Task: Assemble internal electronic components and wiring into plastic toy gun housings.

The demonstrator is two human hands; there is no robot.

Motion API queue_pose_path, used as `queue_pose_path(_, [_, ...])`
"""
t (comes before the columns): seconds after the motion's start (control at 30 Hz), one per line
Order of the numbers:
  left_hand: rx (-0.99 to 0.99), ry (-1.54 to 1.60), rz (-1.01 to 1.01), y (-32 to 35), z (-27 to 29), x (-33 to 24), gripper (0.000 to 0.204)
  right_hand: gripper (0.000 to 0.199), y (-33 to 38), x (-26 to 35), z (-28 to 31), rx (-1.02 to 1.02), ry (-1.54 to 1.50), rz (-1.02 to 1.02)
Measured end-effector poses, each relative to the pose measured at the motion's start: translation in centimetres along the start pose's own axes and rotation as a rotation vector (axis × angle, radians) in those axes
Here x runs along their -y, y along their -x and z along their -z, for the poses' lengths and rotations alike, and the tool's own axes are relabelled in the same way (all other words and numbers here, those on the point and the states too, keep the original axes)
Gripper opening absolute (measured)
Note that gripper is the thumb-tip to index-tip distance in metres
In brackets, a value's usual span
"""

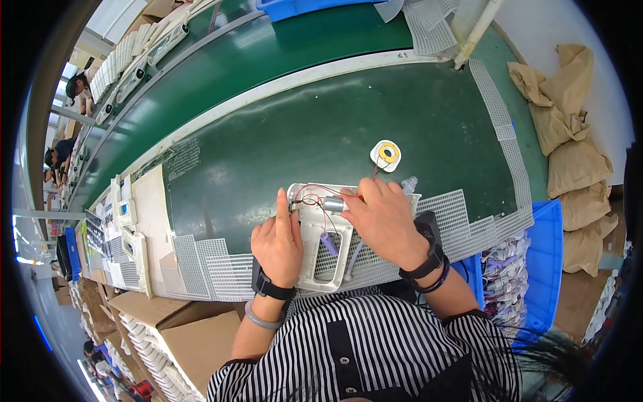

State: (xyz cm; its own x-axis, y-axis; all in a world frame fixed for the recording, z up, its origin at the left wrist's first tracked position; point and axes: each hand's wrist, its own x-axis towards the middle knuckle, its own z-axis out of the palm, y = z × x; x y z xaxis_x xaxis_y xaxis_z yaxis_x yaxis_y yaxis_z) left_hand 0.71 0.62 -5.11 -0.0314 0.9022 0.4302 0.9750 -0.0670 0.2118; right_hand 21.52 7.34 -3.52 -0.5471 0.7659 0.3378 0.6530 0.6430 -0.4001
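Observation:
A white plastic housing [309,268] with an open loop-shaped handle lies in front of me at the table's near edge. In its upper part sits a silver cylindrical motor [333,204] with red and black wires. A purple cylinder [329,244] on wires lies over the handle opening. My left hand [278,246] grips the housing's left side, index finger pointing up and the other fingers curled. My right hand [387,218] is closed at the motor's right end, pinching a red wire; its fingertips are partly hidden. Beyond it lies a white round-cornered piece with a yellow ring [387,154], wired toward my right hand.
Perforated white matting [445,209] edges the green table [268,147]. White housings [135,258] lie at left. A blue bin [544,261] with wired parts stands at right, near brown sacks [579,171]. Cardboard boxes [201,345] are below left. People work along the far-left line.

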Motion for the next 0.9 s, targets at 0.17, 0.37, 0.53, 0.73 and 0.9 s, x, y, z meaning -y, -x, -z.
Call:
queue_pose_path(0.17, [0.0,-0.029,-0.021,0.1,0.0,0.1,0.055,0.03,-0.1,0.0,-0.1,0.008,-0.005,0.005])
queue_pose_path(0.37, [0.027,-0.079,0.0,0.4,0.0,-0.2,0.056,0.03,-0.1,0.0,-0.1,0.018,-0.003,0.006])
queue_pose_path(0.53, [0.096,-0.216,-0.054,-0.7,1.0,-1.0,0.047,0.03,-0.1,-0.1,-0.1,0.013,-0.009,0.012])
queue_pose_path(0.73, [0.251,-0.266,-0.121,-2.1,3.1,-0.2,0.047,0.032,0.0,0.1,-0.1,0.064,0.012,-0.024])
queue_pose_path(0.9, [0.125,-0.028,-0.088,-0.7,4.5,-2.1,0.036,0.03,0.3,0.2,-0.5,0.032,0.023,-0.046])
